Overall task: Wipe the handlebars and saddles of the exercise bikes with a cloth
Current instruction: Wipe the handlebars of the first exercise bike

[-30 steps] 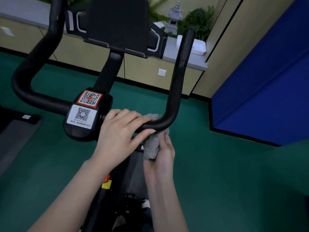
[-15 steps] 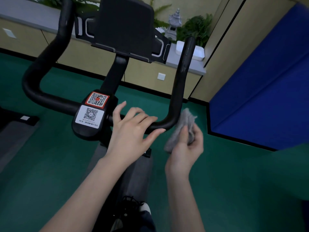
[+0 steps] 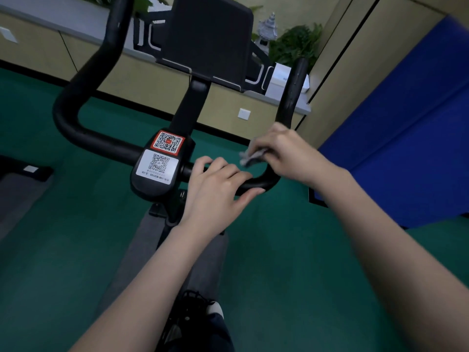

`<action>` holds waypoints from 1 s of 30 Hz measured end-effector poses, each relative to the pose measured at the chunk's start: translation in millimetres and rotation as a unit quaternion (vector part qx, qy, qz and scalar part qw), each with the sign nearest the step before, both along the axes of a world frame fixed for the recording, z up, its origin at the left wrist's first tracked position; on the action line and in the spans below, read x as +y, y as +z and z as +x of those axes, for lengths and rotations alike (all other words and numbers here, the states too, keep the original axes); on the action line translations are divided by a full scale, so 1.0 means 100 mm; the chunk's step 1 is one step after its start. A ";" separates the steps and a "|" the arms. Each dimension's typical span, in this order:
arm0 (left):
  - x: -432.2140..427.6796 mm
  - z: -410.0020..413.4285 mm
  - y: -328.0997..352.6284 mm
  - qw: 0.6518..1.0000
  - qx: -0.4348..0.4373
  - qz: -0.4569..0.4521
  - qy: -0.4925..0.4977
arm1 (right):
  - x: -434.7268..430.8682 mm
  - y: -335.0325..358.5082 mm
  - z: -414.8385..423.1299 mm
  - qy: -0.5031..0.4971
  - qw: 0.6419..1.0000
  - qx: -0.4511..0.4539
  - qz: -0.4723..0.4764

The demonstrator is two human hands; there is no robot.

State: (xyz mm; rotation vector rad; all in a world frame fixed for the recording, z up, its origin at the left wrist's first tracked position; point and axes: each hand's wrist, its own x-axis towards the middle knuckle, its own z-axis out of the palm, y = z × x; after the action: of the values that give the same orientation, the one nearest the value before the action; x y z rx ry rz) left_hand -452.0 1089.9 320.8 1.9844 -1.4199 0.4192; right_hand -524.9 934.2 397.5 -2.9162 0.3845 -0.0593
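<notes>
Looking down from the head view onto the black handlebar (image 3: 101,144) of an exercise bike (image 3: 187,107), over a green floor (image 3: 291,262)

Resting the left hand (image 3: 215,191) on the cross bar just right of the stem block (image 3: 162,181), with its fingers (image 3: 223,168) laid loosely over the top and the thumb stretched along the near side, not wrapped round, holding nothing

Pinching a grey cloth (image 3: 250,156) in the right hand (image 3: 286,153), fingers curled tight on it, close against the inner side of the right upright horn, just above the bend

Blurred there, so cannot tell whether cloth and bar actually touch

On the stem block, a red QR sticker (image 3: 167,143) directly above a white one (image 3: 157,165)

Above the stem, a dark console panel (image 3: 210,39)

Beyond it along the wall, a grey worktop (image 3: 63,19) carrying a stone pagoda ornament (image 3: 267,27), a green plant (image 3: 294,44) and a white box (image 3: 276,80) partly behind the right horn

To the right, a blue panel (image 3: 406,123) standing on the floor

At the bottom edge, a dark shoe (image 3: 198,308) between the forearms
</notes>
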 end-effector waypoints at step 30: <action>-0.49 -0.33 0.21 0.989 0.089 0.079 0.091 | -0.35 -0.36 -0.21 -0.064 0.933 -0.335 0.110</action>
State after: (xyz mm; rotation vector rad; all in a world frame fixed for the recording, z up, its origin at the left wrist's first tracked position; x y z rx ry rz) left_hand -485.0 1041.2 341.5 2.2281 -1.1986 0.2067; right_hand -545.4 899.4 361.2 -2.4435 0.4181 -0.9322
